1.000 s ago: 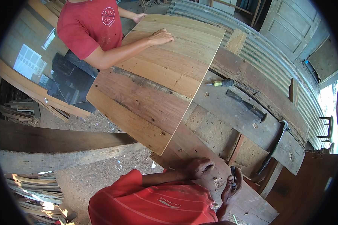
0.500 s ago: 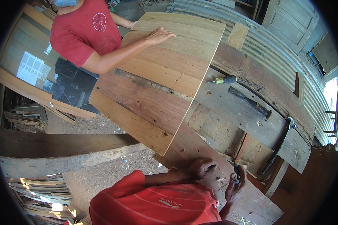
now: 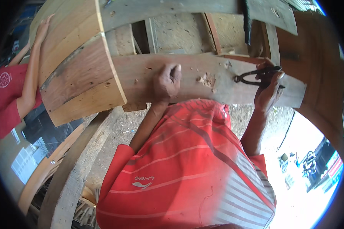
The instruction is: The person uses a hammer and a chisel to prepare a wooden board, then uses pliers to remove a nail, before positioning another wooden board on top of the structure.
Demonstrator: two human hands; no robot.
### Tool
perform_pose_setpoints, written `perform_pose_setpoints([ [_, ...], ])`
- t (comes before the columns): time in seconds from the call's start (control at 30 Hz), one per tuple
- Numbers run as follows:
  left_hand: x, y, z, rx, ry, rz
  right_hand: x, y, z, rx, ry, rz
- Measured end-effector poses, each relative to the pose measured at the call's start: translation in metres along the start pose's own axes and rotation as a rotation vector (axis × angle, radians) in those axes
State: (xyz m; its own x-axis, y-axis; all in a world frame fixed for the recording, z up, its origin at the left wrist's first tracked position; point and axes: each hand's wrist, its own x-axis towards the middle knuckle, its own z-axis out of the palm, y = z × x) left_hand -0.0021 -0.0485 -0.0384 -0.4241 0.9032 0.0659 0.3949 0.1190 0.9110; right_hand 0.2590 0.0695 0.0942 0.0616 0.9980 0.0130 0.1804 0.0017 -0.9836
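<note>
My right hand (image 3: 268, 91) grips a pair of dark metal pincers (image 3: 252, 81) by the handles, which are spread apart. The pincers' head points left, over the brown wooden plank (image 3: 229, 86) of the bench. My left hand (image 3: 168, 84) is curled into a loose fist above the same plank. Whatever may be inside that fist is hidden. Just right of my left hand, the plank has a rough, chipped patch (image 3: 207, 79). A panel of joined boards (image 3: 80, 72) lies to the left, its straight edge near my left hand.
A co-worker's hand (image 3: 42, 31) rests on the panel at the far left. Beyond the plank are a grey board (image 3: 179, 13) and a black tool handle (image 3: 247, 28), with gaps between the bench boards. A thick beam (image 3: 74, 171) runs below the panel.
The view has swung right and down, so the panel and co-worker now appear farther left. The pincers in my right hand now show plainly with handles spread. My left hand stays curled.
</note>
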Motion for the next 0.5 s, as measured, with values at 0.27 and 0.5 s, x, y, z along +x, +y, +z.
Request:
perform_pose_setpoints([
  [0.27, 0.0, 0.032, 0.014, 0.219, -0.091, 0.3, -0.019, 0.024, -0.051, 0.196, 0.055, 0.091],
  [0.5, -0.062, 0.033, 0.039, 0.249, -0.227, 0.455, -0.018, 0.035, -0.062, 0.263, -0.114, 0.074],
])
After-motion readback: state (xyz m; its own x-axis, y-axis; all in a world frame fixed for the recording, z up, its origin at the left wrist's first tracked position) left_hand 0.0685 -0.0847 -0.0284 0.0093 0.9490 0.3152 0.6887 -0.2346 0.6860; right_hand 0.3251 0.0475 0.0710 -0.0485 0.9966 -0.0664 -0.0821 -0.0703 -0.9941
